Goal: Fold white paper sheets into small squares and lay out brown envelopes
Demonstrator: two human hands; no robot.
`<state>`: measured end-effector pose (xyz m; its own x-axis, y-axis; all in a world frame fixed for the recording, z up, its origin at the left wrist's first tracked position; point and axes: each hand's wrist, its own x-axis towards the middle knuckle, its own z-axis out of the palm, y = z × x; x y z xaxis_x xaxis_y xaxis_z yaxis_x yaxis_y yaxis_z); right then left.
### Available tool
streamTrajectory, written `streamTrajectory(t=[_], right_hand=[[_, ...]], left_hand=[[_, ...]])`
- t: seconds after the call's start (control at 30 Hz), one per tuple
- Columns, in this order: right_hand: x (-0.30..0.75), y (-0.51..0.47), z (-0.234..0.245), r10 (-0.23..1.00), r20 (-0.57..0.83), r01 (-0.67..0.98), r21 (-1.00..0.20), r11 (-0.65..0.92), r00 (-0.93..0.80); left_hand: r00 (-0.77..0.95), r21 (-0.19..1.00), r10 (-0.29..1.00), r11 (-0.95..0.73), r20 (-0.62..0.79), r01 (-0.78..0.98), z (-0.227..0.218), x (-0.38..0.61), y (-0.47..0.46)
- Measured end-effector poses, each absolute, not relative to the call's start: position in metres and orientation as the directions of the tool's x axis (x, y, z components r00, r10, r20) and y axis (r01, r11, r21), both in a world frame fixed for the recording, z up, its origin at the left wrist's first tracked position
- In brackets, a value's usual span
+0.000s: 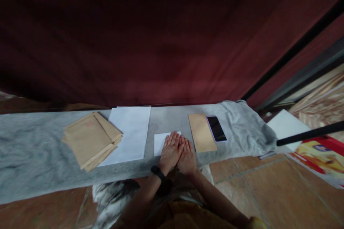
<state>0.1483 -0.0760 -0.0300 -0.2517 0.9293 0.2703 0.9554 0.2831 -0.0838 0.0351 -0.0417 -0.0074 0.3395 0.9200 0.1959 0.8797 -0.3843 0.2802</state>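
Note:
A small white folded sheet of paper lies on the grey cloth, partly covered by my hands. My left hand, with a dark band at its wrist, rests flat on the paper, fingers stretched out. Beside it and touching it, my right hand also lies flat, its fingers extended at the paper's right side. Just right of my hands is a single brown envelope. To the left, a pile of brown envelopes overlaps a stack of white paper sheets.
A phone with a dark screen lies beside the single envelope. The grey cloth covers a long narrow surface, rumpled at its right end. Behind hangs a dark red curtain. Black bars and a colourful box are at the right.

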Motion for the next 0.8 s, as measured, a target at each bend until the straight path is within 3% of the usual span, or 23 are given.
streamTrajectory(t=[0.23,0.8], right_hand=[[0.158,-0.091,-0.029,0.890,0.315,0.910,-0.143,0.389,-0.331],[0.162,-0.124,-0.023,0.871,0.386,0.899,-0.185,0.397,-0.305]], left_hand=[[0.375,0.248,0.899,-0.426,0.228,0.870,-0.019,0.026,-0.031],[0.354,0.167,0.916,-0.386,0.189,0.907,-0.021,0.032,-0.024]])
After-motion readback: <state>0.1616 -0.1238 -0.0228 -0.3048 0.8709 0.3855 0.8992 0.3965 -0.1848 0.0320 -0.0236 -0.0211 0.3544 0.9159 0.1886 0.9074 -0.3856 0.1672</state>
